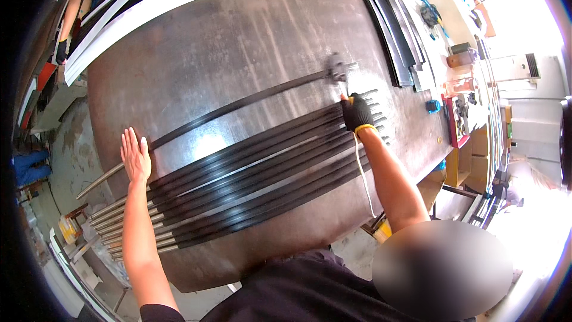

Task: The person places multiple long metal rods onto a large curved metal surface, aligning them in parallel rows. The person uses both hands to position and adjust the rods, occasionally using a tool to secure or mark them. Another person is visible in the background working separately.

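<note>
My bare left hand (136, 154) lies flat, fingers stretched and close together, over the left end of a single black-covered rod (238, 106). Bare metal of that rod sticks out past the hand over the table's edge. My right hand (358, 113), in a black glove with a yellow cuff, is closed round the handle of a dark-headed tool (337, 68) at the rod's right end. Motion blurs the tool's head, so its kind cannot be made out. A white cord (364, 176) hangs by my right wrist. Nearer me lies a row of several black-covered rods (256, 170), their metal ends showing.
All this lies on a large brown metal-topped table (250, 36). Long black strips (390, 30) line its right side; white strips (149, 18) lie far left, beside a co-worker's arm (72, 15). A blue-topped small container (433, 106) stands at the right edge.
</note>
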Action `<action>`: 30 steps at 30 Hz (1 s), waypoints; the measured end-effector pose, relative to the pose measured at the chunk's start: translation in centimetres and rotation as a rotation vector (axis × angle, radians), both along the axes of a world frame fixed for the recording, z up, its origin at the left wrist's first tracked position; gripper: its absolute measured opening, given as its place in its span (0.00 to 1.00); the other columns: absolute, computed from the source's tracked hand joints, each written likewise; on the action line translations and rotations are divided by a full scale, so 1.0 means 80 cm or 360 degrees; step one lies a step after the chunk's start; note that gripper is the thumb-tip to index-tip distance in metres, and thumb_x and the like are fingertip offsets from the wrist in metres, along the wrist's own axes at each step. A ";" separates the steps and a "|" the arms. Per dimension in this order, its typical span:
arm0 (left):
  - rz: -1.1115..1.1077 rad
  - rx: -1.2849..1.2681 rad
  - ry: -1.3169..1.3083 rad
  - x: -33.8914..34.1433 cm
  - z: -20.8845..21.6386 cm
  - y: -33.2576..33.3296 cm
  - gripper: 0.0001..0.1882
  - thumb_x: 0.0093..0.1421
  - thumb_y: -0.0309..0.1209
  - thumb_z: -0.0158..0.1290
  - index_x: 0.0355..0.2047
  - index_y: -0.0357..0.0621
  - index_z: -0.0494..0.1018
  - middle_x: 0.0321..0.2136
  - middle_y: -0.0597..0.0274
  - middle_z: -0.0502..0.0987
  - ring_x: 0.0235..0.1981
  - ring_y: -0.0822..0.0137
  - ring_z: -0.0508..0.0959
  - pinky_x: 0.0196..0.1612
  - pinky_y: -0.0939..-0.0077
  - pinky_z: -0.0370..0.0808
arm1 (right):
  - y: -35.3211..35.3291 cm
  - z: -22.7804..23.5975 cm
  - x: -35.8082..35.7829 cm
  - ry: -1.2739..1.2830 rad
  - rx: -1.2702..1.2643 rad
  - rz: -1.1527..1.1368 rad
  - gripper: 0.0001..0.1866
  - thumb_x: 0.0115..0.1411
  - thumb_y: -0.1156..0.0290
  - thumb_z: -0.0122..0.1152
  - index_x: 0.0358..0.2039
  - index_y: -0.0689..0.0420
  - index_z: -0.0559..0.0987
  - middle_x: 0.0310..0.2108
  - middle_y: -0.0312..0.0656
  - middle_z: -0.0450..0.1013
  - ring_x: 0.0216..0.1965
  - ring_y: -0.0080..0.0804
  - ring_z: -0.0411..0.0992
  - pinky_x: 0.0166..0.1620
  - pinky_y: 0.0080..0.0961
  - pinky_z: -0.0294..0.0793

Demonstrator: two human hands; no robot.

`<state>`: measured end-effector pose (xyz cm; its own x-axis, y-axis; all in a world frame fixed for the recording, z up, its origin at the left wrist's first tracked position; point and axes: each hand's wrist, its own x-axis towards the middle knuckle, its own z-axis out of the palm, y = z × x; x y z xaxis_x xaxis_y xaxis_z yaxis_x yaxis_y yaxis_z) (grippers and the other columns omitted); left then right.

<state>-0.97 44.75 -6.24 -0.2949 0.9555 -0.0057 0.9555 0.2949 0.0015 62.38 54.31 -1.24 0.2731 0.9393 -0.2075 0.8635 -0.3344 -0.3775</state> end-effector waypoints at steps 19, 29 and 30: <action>-0.0062 0.0027 0.0019 0.005 -0.008 -0.027 0.34 0.73 0.52 0.31 0.73 0.49 0.46 0.72 0.51 0.48 0.73 0.49 0.47 0.72 0.51 0.45 | -0.019 -0.028 0.044 -0.0097 0.0033 0.0159 0.25 0.66 0.47 0.54 0.37 0.62 0.74 0.28 0.58 0.77 0.35 0.59 0.77 0.37 0.46 0.73; -0.0115 -0.0044 -0.0032 0.010 0.002 -0.059 0.35 0.72 0.53 0.34 0.72 0.50 0.47 0.72 0.51 0.48 0.73 0.48 0.46 0.72 0.48 0.44 | -0.104 -0.018 0.181 0.1014 0.0243 -0.1313 0.21 0.65 0.51 0.57 0.33 0.59 0.74 0.16 0.44 0.70 0.13 0.39 0.69 0.14 0.38 0.65; -0.0120 -0.0021 -0.0022 0.009 -0.003 -0.053 0.35 0.72 0.53 0.34 0.72 0.50 0.47 0.72 0.50 0.49 0.72 0.48 0.47 0.72 0.48 0.45 | -0.140 -0.045 0.223 0.0900 0.0390 -0.1266 0.23 0.65 0.48 0.57 0.29 0.56 0.72 0.12 0.41 0.65 0.09 0.34 0.64 0.13 0.34 0.64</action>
